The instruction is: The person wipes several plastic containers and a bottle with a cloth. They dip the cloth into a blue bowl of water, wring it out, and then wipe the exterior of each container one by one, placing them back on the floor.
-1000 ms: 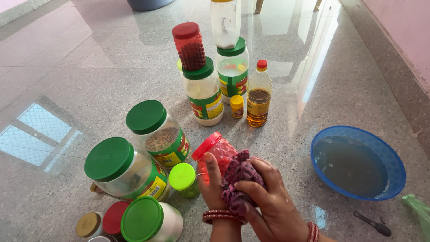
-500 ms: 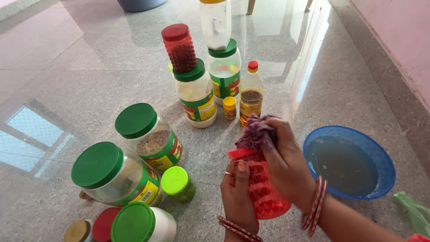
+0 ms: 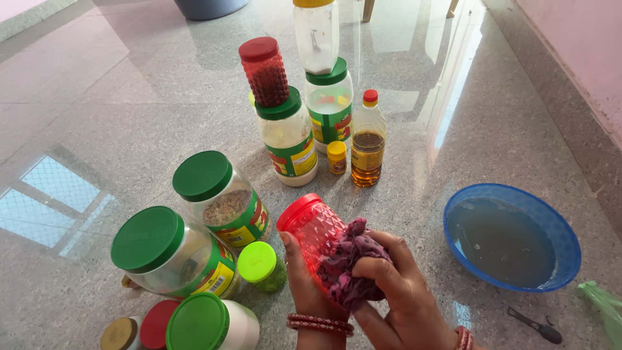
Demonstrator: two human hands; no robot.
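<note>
Wiping a red jar with a cloth, low in the near middle of the floor.

The left hand (image 3: 304, 279) is wrapped around the red jar (image 3: 314, 230) from below, and the right hand (image 3: 402, 291) pinches a purple cloth (image 3: 346, 266) against its side. The wiping step seems in hand; next probably calls for turning the jar to reach unwiped sides. The jar's long axis is tilted, its red lid pointing up and far-left, toward the green-lidded jar (image 3: 220, 198); a blue bowl (image 3: 557, 227) of water is right.

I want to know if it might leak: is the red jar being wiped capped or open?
Capped. The red jar lies tilted in the left hand, its red lid on.
</note>
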